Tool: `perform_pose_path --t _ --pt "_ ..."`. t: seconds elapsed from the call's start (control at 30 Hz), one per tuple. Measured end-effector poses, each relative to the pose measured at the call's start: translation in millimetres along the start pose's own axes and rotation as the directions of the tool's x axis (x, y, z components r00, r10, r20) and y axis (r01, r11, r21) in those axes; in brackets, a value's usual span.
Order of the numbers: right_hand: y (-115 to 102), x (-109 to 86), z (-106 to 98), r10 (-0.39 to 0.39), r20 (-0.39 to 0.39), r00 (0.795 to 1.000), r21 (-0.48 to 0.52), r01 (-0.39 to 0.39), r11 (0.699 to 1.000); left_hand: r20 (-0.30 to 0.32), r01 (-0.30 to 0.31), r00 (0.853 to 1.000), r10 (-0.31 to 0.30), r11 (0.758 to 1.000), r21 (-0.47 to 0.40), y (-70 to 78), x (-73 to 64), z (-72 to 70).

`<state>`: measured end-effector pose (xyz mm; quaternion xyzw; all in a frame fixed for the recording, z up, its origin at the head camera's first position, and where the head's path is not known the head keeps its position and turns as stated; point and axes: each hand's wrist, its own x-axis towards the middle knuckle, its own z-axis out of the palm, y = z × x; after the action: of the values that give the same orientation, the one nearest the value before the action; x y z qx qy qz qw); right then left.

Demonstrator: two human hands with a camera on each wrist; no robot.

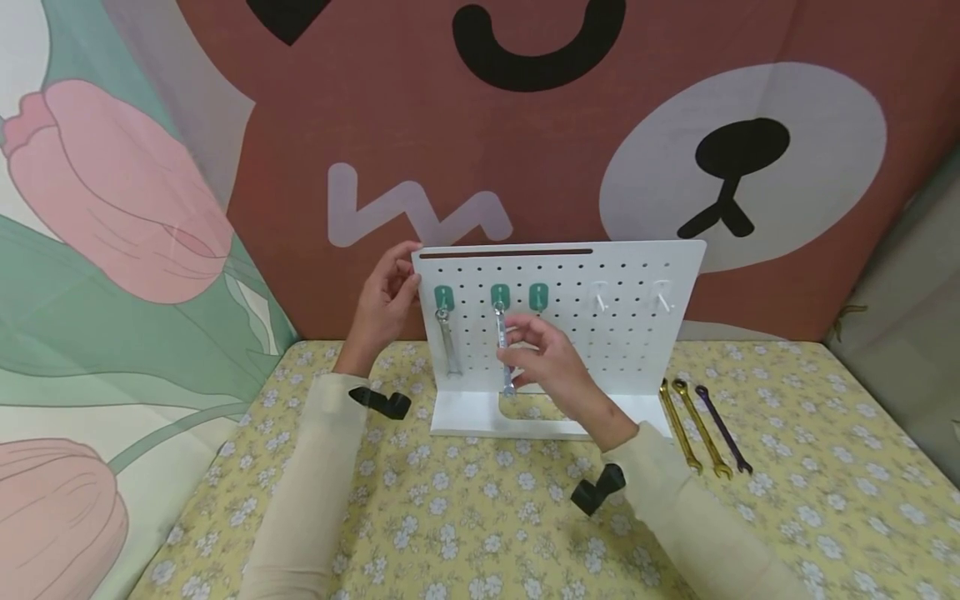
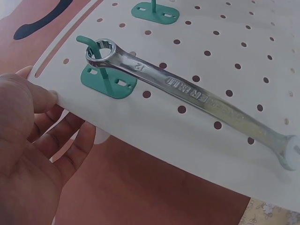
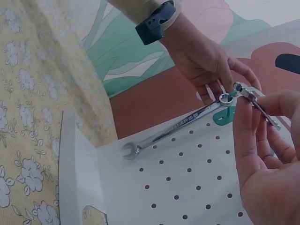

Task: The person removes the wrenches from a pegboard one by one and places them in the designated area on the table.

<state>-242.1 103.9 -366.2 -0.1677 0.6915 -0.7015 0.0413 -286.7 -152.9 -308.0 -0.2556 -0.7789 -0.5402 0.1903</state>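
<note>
A white pegboard [image 1: 637,375] stands upright on the table. My left hand [image 1: 382,304] grips its upper left edge, thumb on the front and fingers behind. From the leftmost green hook [image 2: 105,79], a silver combination wrench [image 2: 173,86] stamped 12 hangs by its ring end. My right hand [image 1: 551,362] pinches another silver combination wrench [image 1: 502,329] between thumb and fingers. The ring end of that wrench is at the second green hook [image 1: 500,294]; whether the hook passes through the ring cannot be told. Part of this wrench's shank is hidden by the fingers.
A third green hook [image 1: 538,296] and two white hooks [image 1: 600,297] sit farther right on the board. Two gold wrenches [image 1: 701,425] and a purple wrench [image 1: 723,429] lie on the flowered tablecloth [image 1: 465,517] right of the base. A printed cloth [image 1: 525,150] hangs behind.
</note>
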Motion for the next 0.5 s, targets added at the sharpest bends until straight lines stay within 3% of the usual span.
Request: perform_pose_path --t 0.23,0.5 --pt "-7.0 -0.6 -0.2 -0.014 0.009 1.000 0.048 0.013 0.999 0.004 -0.021 1.000 0.021 1.000 -0.020 -0.6 1.3 -0.3" --pt "-11.8 -7.3 -7.1 0.012 -0.001 1.000 0.038 -0.012 0.999 0.005 -0.008 1.000 0.008 1.000 -0.022 0.7 0.8 -0.4"
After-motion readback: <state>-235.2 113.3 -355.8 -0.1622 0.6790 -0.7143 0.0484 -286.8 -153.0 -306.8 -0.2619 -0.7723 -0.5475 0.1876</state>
